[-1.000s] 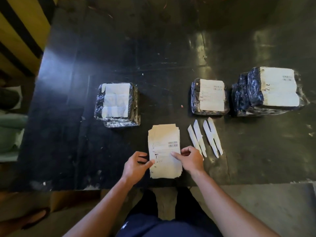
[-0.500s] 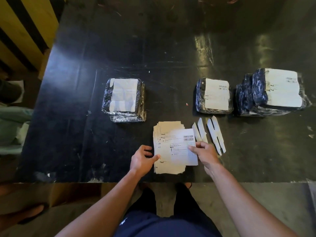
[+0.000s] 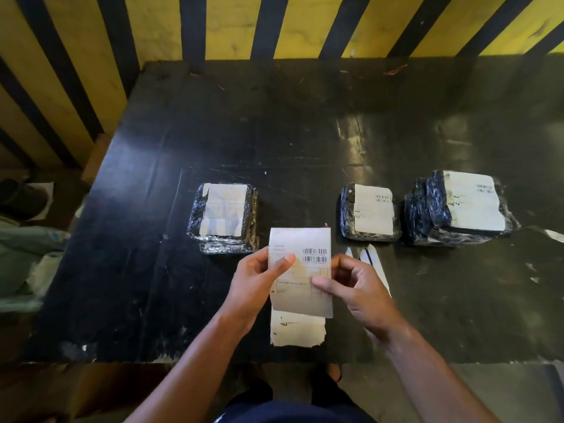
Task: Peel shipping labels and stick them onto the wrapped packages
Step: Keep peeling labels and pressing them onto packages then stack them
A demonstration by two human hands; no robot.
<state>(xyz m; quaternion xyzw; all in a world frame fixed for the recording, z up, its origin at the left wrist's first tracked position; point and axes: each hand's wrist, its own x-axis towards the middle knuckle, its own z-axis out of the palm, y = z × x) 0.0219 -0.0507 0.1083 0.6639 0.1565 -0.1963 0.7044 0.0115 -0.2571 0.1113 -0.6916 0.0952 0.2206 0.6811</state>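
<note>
- A person is standing at the near edge of a large black, scuffed bench (image 3: 305, 132), which is backing onto a yellow-and-black striped wall (image 3: 213, 22).
- Toward the right edge, a bulky package wrapped in black plastic film (image 3: 427, 215) is lying flat and is already wearing a white label on top.
- Near the bench's middle, a smaller black-wrapped package (image 3: 348, 215) is also showing a label, so two look done.
- Left of centre, a third film-wrapped package (image 3: 198, 215) is carrying pale paper that seems to be sitting under the wrap; whether it needs a label I cannot tell.
- A white rectangular shipping label with barcodes (image 3: 300, 239) is being held above the near edge, not yet stuck on.
- A stack of more white labels (image 3: 297, 331) is waiting beneath it, so work appears to be remaining.
- The left hand (image 3: 256, 282) is pinching the label's left side.
- The right hand (image 3: 357, 285) is gripping its right edge, probably starting the peel.
- Narrow white backing strips (image 3: 374, 257) are lying beside the right hand.
</note>
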